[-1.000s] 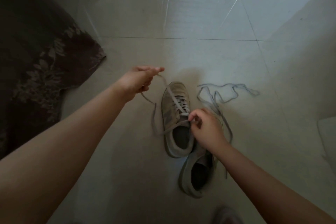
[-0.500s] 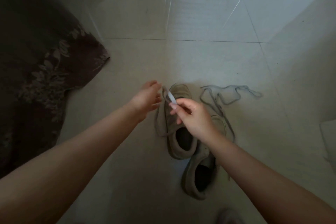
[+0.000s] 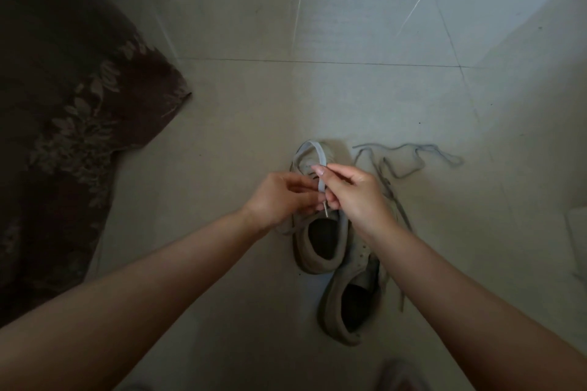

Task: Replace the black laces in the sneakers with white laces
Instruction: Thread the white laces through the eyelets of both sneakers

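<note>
Dim tiled floor (image 3: 349,98) w/ floral dark cloth (image 3: 63,98) at left edge.

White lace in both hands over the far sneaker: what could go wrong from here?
The right hand pinches the white lace near its tip, with the left hand close below; the tip could slip or miss its eyelet in this dim light. The lace's loop arches over the far sneaker and might twist as it is drawn through. The dark lace lies loose beside the shoes and may tangle with it.
</note>
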